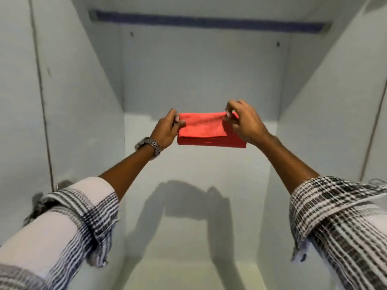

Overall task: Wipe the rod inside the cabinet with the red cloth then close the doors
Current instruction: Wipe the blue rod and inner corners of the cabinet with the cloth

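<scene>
Hands stretch a folded red cloth (209, 130) taut inside an open pale grey cabinet (199, 70). Left hand (167, 130), a metal wristwatch (149, 145) on its wrist, has its grip pinching the cloth's left edge; right hand (244, 124) pinches the upper right corner between thumb and fingertips. Cloth hangs in mid-air, well below the dark horizontal rod (209, 21) spanning the cabinet's top. Checked sleeves (335, 216) are rolled to the elbows.

A home closet: bare pale cabinet (199, 80) with a hanging rod (209, 21).
</scene>
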The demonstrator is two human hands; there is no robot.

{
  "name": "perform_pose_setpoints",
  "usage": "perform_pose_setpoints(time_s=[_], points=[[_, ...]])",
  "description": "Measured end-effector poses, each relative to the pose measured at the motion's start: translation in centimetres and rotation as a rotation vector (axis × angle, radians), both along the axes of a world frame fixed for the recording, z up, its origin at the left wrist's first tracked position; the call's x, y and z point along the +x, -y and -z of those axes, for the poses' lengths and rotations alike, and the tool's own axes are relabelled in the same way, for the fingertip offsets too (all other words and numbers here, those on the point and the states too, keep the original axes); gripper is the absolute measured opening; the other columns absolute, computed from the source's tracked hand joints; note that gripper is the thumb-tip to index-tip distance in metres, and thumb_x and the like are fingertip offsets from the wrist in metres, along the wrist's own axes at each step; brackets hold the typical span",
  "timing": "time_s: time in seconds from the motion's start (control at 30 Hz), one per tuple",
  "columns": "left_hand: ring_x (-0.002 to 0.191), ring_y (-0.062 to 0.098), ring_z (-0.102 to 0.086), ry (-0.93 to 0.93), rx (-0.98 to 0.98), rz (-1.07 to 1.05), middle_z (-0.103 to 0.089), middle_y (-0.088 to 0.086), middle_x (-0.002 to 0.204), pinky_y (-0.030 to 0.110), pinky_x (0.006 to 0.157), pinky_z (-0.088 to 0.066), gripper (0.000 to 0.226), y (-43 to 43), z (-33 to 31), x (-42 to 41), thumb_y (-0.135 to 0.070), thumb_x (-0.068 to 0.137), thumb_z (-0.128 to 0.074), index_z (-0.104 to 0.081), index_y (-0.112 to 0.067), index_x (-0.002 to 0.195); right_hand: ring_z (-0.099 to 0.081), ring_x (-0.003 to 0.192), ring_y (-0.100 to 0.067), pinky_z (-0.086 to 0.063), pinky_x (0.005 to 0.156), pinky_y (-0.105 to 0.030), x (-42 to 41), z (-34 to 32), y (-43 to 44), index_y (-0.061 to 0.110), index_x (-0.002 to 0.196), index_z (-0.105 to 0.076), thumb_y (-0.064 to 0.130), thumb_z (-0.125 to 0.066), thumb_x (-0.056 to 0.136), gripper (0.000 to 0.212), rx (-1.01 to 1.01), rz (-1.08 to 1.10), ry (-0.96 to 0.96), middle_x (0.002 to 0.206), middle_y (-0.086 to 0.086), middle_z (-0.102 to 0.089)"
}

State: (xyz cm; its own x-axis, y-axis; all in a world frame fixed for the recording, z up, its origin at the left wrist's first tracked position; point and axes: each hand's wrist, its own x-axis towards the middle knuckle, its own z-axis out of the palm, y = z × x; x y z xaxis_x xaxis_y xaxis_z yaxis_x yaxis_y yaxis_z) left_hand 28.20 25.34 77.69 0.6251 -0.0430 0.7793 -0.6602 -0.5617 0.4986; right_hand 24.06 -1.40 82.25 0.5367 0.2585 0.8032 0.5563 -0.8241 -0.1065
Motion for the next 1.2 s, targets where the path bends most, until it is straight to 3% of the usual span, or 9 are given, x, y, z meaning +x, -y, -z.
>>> perform_pose_setpoints(time_s=[0.1, 0.27, 0.37, 0.47, 0.63, 0.77, 0.9, 1.03, 1.2], points=[[0.064, 0.01, -0.051, 0.152, 0.055, -0.067, -0.055, -0.009, 0.075, 0.037, 0.067, -0.046, 0.013, -3.9, -7.9, 0.1, -0.015, 0.104, -0.054, -0.044, -0.016, 0.095, -0.064, 0.088, -0.037, -0.052, 0.072, -0.042, 0.5, -6.6, -5.1, 0.025, 0.11, -0.059, 0.013, -0.055, 0.097, 0.018, -0.168, 0.116, 0.275, 0.124, -0.009, -0.052], [0.092, 0.033, -0.064, 0.38, 0.156, -0.265, -0.067, 0.01, 0.105, 0.041, 0.08, -0.051, 0.01, -9.8, -18.8, -0.1, -0.014, 0.105, -0.052, -0.049, -0.008, 0.112, -0.057, 0.103, -0.035, -0.043, 0.081, -0.043, 1.9, -15.8, -13.1, 0.031, 0.13, -0.054, 0.013, -0.046, 0.097, 0.039, -0.418, 0.369, 0.637, 0.138, -0.016, -0.048], [0.089, 0.034, -0.065, 0.511, 0.256, -0.46, -0.07, 0.012, 0.105, 0.046, 0.074, -0.056, 0.012, -12.7, -23.7, 0.0, -0.018, 0.105, -0.051, -0.049, -0.01, 0.114, -0.055, 0.103, -0.035, -0.04, 0.08, -0.045, 2.9, -19.5, -16.8, 0.031, 0.135, -0.049, 0.014, -0.035, 0.097, 0.044, -0.501, 0.497, 0.695, 0.141, -0.018, -0.045], [0.092, 0.04, -0.065, 0.577, 0.316, -0.648, -0.068, 0.02, 0.107, 0.045, 0.073, -0.056, 0.016, -14.9, -27.0, 0.8, -0.012, 0.102, -0.051, -0.048, -0.008, 0.117, -0.058, 0.107, -0.038, -0.042, 0.088, -0.049, 4.5, -22.3, -19.9, 0.032, 0.142, -0.042, 0.012, -0.047, 0.097, 0.049, -0.48, 0.55, 0.737, 0.143, -0.02, -0.043], [0.116, 0.04, -0.053, 0.475, 0.342, -0.843, -0.061, 0.02, 0.121, 0.049, 0.094, -0.047, 0.036, -16.2, -28.3, 3.5, -0.005, 0.09, -0.061, -0.05, -0.005, 0.124, -0.035, 0.139, -0.039, -0.033, 0.109, -0.06, 7.1, -23.3, -24.5, 0.021, 0.131, -0.061, 0.017, -0.055, 0.097, 0.035, -0.499, 0.606, 0.788, 0.155, -0.017, -0.035], [0.12, 0.042, -0.05, 0.511, 0.339, -0.922, -0.056, 0.022, 0.127, 0.053, 0.102, -0.042, 0.054, -15.9, -27.6, 5.1, -0.002, 0.078, -0.07, -0.05, -0.001, 0.128, -0.051, 0.122, -0.035, -0.05, 0.096, -0.046, 8.2, -22.6, -27.9, 0.007, 0.097, -0.078, 0.015, -0.067, 0.091, 0.014, -0.383, 0.477, 0.783, 0.141, -0.02, -0.049], [0.112, 0.046, -0.055, 0.667, 0.32, -0.921, -0.06, 0.029, 0.115, 0.06, 0.107, -0.04, 0.047, -16.7, -26.4, 6.4, 0.001, 0.078, -0.064, -0.052, 0.005, 0.123, -0.042, 0.131, -0.037, -0.042, 0.107, -0.048, 10.2, -22.8, -28.4, 0.006, 0.134, -0.053, 0.03, -0.046, 0.101, 0.041, -0.274, 0.352, 0.7, 0.149, -0.02, -0.039], [0.093, 0.049, -0.062, 0.736, 0.258, -0.942, -0.065, 0.034, 0.099, 0.058, 0.099, -0.045, 0.034, -16.8, -26.0, 7.2, -0.005, 0.09, -0.056, -0.049, 0.01, 0.12, -0.035, 0.139, -0.045, -0.027, 0.113, -0.062, 12.4, -21.9, -27.8, 0.033, 0.159, -0.013, 0.05, -0.034, 0.106, 0.059, -0.398, 0.45, 0.712, 0.16, -0.018, -0.027], [0.087, 0.046, -0.059, 0.778, 0.338, -1.0, -0.063, 0.032, 0.093, 0.053, 0.093, -0.044, 0.052, -17.0, -25.6, 7.9, -0.036, 0.109, -0.025, -0.058, 0.004, 0.102, -0.053, 0.121, -0.037, -0.034, 0.108, -0.058, 13.8, -22.1, -26.5, 0.037, 0.155, -0.025, 0.036, -0.043, 0.105, 0.053, -0.349, 0.437, 0.825, 0.142, -0.01, -0.05]])
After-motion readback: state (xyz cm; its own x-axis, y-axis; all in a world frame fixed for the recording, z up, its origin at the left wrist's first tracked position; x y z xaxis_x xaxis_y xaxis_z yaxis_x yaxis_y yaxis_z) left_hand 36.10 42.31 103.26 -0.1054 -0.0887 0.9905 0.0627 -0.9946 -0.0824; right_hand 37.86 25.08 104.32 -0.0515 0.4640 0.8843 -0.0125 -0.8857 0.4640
